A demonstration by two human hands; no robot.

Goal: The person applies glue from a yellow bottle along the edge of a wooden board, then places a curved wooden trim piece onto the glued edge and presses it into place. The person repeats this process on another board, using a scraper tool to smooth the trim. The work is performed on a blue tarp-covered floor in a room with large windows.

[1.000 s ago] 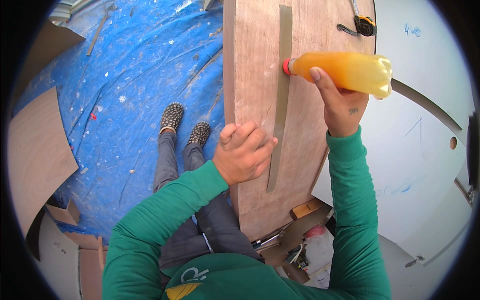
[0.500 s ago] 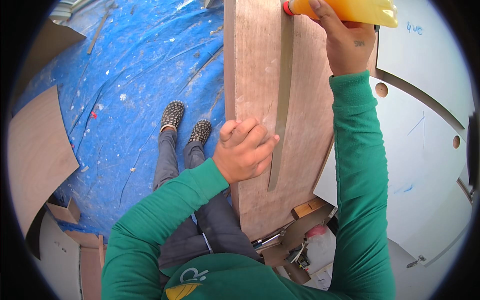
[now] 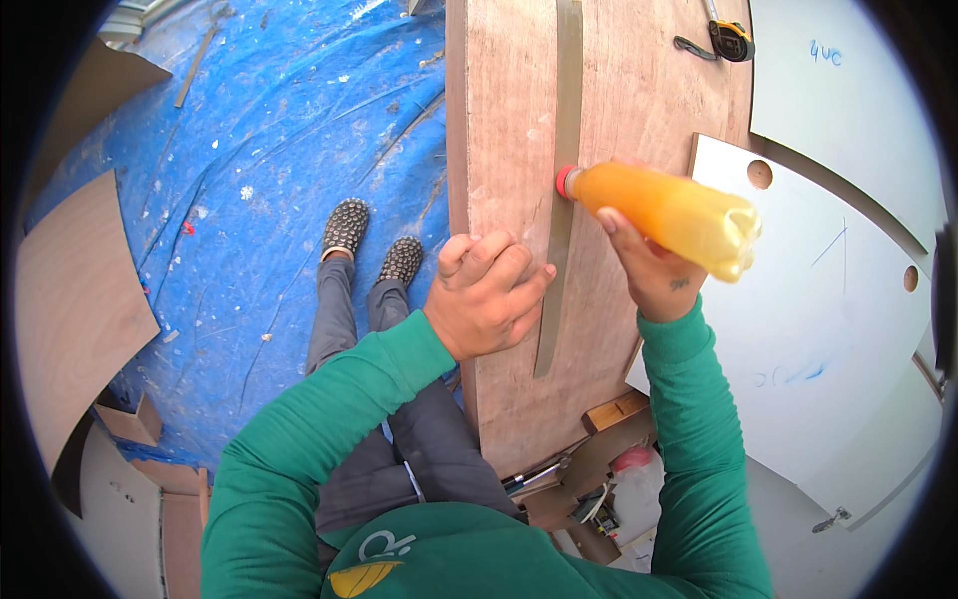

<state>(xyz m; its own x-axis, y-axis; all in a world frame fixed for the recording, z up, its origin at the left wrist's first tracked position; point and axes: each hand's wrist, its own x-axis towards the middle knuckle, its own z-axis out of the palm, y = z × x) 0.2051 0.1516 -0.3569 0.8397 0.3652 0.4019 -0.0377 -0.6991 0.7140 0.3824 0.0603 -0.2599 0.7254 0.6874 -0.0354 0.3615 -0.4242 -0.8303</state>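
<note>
My right hand (image 3: 654, 262) is wrapped round a plastic bottle (image 3: 664, 205) of orange-yellow liquid. The bottle is tilted over a plywood panel (image 3: 511, 120), its red-capped end at a narrow grey-brown strip (image 3: 567, 110) running lengthwise along the panel. Whether the cap touches the strip I cannot tell. Closer to me, my left hand (image 3: 489, 295) is closed by the panel's left edge, its fingers curled and one digit pointing at the strip. What it holds, if anything, is hidden.
A tape measure (image 3: 731, 42) lies at the panel's far right. White boards (image 3: 828, 299) with round holes stand to the right. A wooden block (image 3: 616, 411) and tools in a box sit near my right forearm. Blue sheeting (image 3: 249, 200) covers the floor at left.
My right hand has come back toward me with the bottle, its cap following the strip. The tape measure is now uncovered. My left hand has stayed in place.
</note>
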